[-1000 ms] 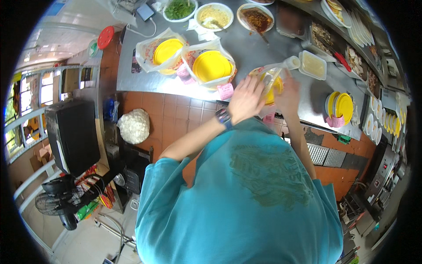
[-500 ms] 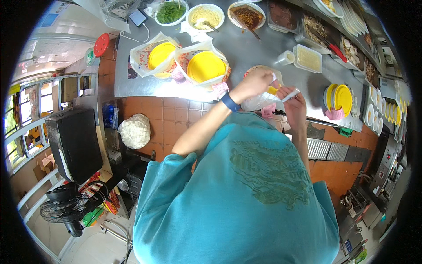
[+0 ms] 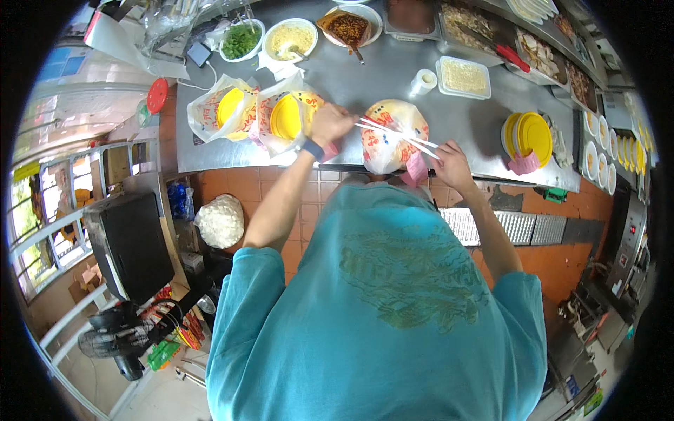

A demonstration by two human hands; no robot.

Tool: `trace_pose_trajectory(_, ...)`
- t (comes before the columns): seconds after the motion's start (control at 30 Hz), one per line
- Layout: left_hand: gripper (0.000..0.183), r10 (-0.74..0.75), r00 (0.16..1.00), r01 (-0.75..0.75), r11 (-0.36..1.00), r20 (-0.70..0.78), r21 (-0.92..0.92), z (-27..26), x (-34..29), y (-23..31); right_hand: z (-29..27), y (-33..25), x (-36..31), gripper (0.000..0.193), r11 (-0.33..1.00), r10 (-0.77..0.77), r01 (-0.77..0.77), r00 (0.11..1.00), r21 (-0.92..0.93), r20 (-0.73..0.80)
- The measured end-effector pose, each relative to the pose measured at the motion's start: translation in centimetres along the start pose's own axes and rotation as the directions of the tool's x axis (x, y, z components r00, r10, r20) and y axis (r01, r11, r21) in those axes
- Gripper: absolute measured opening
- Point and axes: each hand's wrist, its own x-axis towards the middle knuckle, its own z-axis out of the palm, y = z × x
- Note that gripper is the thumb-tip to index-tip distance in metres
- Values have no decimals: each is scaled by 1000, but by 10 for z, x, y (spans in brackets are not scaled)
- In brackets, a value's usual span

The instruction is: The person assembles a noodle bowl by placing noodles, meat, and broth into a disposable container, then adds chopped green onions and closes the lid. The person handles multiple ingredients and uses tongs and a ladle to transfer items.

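Observation:
A white plastic bag (image 3: 382,158) with red print stands at the counter's front edge, its top gathered and something yellow showing through. From it, two twisted handles stretch tight to either side. My left hand (image 3: 333,125), a dark band on its wrist, is closed on one handle end. My right hand (image 3: 451,165) pinches the other end, lower and nearer to me. A pink slip (image 3: 417,168) hangs at the bag's right side. Left of it sit two open plastic bags, the nearer one (image 3: 270,98) and the farther one (image 3: 200,112), each around a yellow-lidded tub.
Stacked yellow-lidded tubs (image 3: 535,140) with a pink slip stand on the right of the steel counter (image 3: 344,88). Behind are a white roll (image 3: 423,82), a clear box (image 3: 463,76), and bowls of chopped greens (image 3: 241,41), minced garlic (image 3: 291,38) and dark sauce (image 3: 349,29).
My hands have moved apart, left hand going left, right hand toward me. The bag's top has closed up, its handles drawn into taut strands. The view has shifted slightly.

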Motion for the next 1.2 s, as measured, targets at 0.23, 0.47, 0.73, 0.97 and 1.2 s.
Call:
trace_pose_trajectory(0.23, 30, 301, 912, 281, 38, 279, -959, 19, -10, 49, -20, -12, 43, 49, -427, 47, -61, 995, 902, 90)
trace_pose_trajectory(0.47, 22, 204, 912, 184, 573, 356, -799, 33, 2, 78, -11, -49, 66, 49, 673, 197, -44, 973, 739, -121)
trace_pose_trajectory(0.73, 12, 65, 988, 90, 506, 143, -858, 14, 36, 57, -19, -46, -12, 13, 679, 374, -279, 927, 679, 7)
trace_pose_trajectory(0.97, 24, 517, 799, -598, 737, -306, -316, -91, 8, 50, -103, -152, 135, 9, 876, 271, 8, 819, 481, -506)
trace_pose_trajectory(1.2, 51, 49, -247, -248, 962, -968, 112, -448, 52, -169, -117, -293, 287, 39, 934, 68, 55, 942, 353, -328)
